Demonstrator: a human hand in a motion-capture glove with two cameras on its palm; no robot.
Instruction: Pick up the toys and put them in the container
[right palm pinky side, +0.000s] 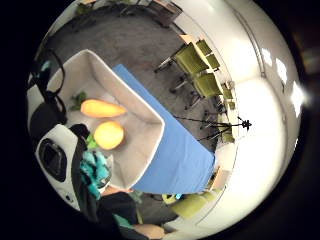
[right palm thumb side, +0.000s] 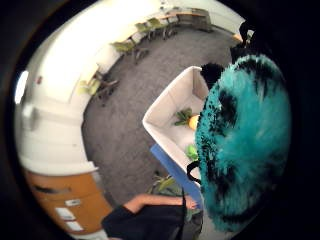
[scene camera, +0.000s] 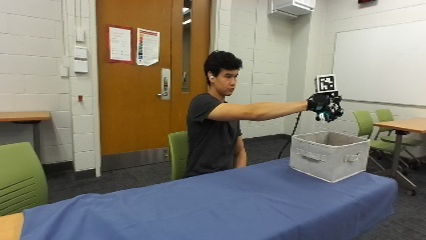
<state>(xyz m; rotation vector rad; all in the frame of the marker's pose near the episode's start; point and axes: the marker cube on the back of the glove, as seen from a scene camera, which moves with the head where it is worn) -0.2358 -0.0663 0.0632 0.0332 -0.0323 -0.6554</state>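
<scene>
In the outside view my gloved right hand (scene camera: 324, 106) is held high above the grey fabric container (scene camera: 329, 155), arm stretched out. Its fingers grip a fluffy teal and black toy (scene camera: 331, 114). That furry toy (right palm thumb side: 245, 145) fills much of the thumb side palm view and shows beside the glove (right palm pinky side: 95, 172) in the little finger side view. Inside the container (right palm pinky side: 145, 112) lie an orange carrot toy (right palm pinky side: 101, 108), a round yellow-orange fruit toy (right palm pinky side: 108, 135) and a green leafy piece (right palm pinky side: 78, 99). The container (right palm thumb side: 167, 107) sits at the end of the blue table (scene camera: 219, 205).
Green chairs (scene camera: 20, 177) stand at the table's near-left end and behind the person (scene camera: 176, 152). More green chairs and a wooden table (scene camera: 403, 125) stand at the far right. A tripod (right palm pinky side: 225, 125) stands on the carpet beyond the table.
</scene>
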